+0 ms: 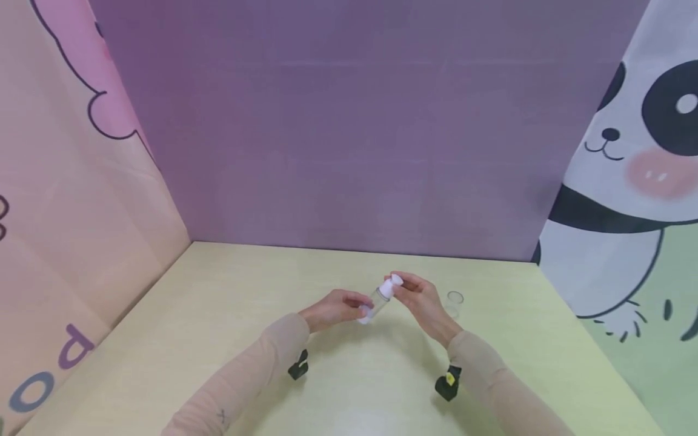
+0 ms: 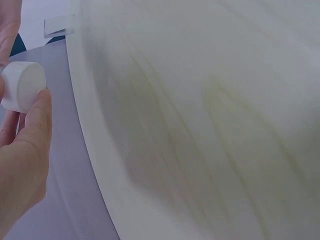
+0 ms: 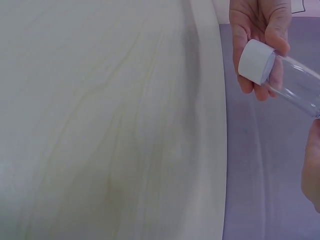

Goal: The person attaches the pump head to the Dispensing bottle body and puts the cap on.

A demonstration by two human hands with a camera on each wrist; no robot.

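Observation:
A clear pump bottle with a white base and a white pump head is held tilted above the table, its top toward the upper right. My left hand grips the bottle low down, thumb and fingers around the white base. At the other end, the right hand pinches the white pump head. In the left wrist view the round bottom of the white base faces the camera. Only part of the right hand shows at the right wrist view's edge, and the pump head is out of frame there.
A clear round cap or cup stands on the pale wooden table, just right of the right hand. Behind rises a purple backdrop; printed panels flank both sides. Black wrist devices hang under both sleeves.

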